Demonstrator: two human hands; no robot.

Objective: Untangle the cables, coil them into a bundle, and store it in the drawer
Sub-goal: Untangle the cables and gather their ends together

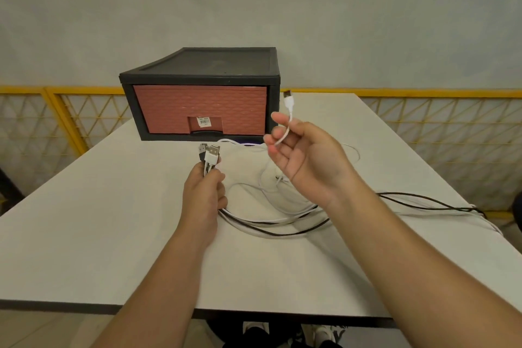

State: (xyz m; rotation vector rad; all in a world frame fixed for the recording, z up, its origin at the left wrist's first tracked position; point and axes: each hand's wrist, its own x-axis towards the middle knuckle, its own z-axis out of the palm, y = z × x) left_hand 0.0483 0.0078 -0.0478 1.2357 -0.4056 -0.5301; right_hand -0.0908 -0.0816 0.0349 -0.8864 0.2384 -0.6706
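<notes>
Left hand (pixel 204 195) gripping cable plugs (pixel 208 155), right hand (pixel 305 155) pinching white cable (pixel 288 110)

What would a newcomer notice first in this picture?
The two hands at the centre: the left hand grips a bunch of USB plugs, and the right hand pinches a single white cable, plug pointing up. Behind them stands a black drawer unit with its reddish drawer closed; loose cables trail over the white table.

Soft even light, faint shadows, edges bowed.
</notes>
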